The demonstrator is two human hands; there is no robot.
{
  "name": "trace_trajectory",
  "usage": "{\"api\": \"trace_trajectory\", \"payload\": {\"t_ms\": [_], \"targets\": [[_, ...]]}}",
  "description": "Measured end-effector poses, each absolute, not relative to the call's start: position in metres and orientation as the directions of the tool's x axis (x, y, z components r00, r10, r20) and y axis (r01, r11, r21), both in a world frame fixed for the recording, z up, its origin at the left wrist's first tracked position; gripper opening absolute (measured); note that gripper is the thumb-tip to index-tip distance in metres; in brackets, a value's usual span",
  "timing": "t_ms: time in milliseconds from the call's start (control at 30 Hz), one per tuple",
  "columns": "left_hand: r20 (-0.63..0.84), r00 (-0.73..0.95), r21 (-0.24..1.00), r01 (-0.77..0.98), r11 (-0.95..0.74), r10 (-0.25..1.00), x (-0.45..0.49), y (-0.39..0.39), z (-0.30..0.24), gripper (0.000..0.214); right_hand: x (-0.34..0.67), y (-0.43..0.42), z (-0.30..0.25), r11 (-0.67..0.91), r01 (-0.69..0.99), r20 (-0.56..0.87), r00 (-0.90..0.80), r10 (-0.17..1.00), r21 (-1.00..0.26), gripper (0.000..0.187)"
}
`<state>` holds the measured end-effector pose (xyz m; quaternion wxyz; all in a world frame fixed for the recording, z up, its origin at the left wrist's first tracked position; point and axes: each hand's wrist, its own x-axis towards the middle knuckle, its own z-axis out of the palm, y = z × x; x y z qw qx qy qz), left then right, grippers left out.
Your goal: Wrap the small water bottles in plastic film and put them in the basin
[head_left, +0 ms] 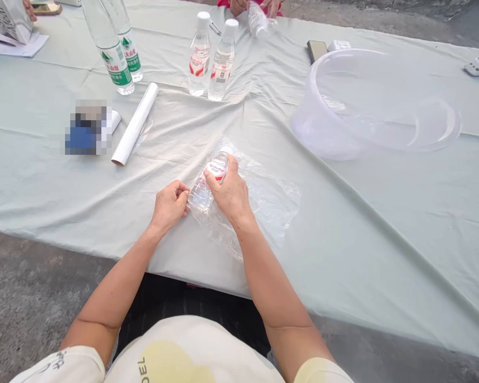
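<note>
A small clear water bottle (216, 169) with a red and white label lies on its side on a sheet of clear plastic film (269, 205), its white cap pointing away from me. My right hand (231, 191) is closed around the bottle's upper part, thumb on the label side. Beside the bottle's base, my left hand (171, 205) pinches the left edge of the film between thumb and fingers. The film spreads out wrinkled to the right, under my right wrist.
A white roll of film (135, 125) lies left of centre. Two small bottles (199, 58) and two taller green-labelled bottles (115, 66) stand farther back. A clear plastic tub (323, 130) rests on the right. Across the table, another person's hands (239, 6) hold crumpled film.
</note>
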<state>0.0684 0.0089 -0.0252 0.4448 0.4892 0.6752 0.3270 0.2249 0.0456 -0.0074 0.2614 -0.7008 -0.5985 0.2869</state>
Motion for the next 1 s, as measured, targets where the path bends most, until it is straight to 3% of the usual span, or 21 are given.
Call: {"api": "trace_trajectory", "payload": {"t_ms": [167, 400, 600, 733, 867, 1000], "targets": [[-0.269, -0.127, 0.883, 0.365, 0.297, 0.955, 0.068, 0.008, -0.026, 0.009, 0.227, 0.044, -0.008, -0.143, 0.881, -0.013, 0.153, 0.988, -0.451, 0.056], [-0.159, -0.086, 0.855, 0.486, 0.181, 0.983, 0.074, 0.000, -0.019, 0.025, 0.252, 0.056, -0.025, 0.321, 0.899, 0.287, -0.237, 0.928, -0.296, 0.048], [-0.014, -0.111, 0.786, 0.614, 0.079, 0.994, 0.088, -0.012, -0.020, 0.033, 0.248, 0.101, -0.008, 0.664, 0.733, 0.249, -0.622, 0.743, -0.149, 0.035], [0.160, -0.102, 0.771, 0.634, -0.059, 0.982, 0.097, -0.021, -0.035, 0.032, 0.249, 0.110, -0.012, 0.746, 0.663, 0.137, -0.734, 0.665, -0.063, 0.042], [0.498, -0.003, 0.581, 0.744, -0.330, 0.867, 0.112, -0.034, -0.051, 0.029, 0.279, 0.086, -0.024, 0.669, 0.728, 0.280, -0.618, 0.734, -0.148, 0.043], [0.661, 0.222, 0.300, 0.797, -0.524, 0.717, 0.127, -0.049, -0.054, 0.019, 0.320, 0.043, -0.032, 0.627, 0.747, 0.356, -0.537, 0.765, -0.221, 0.042]]}}
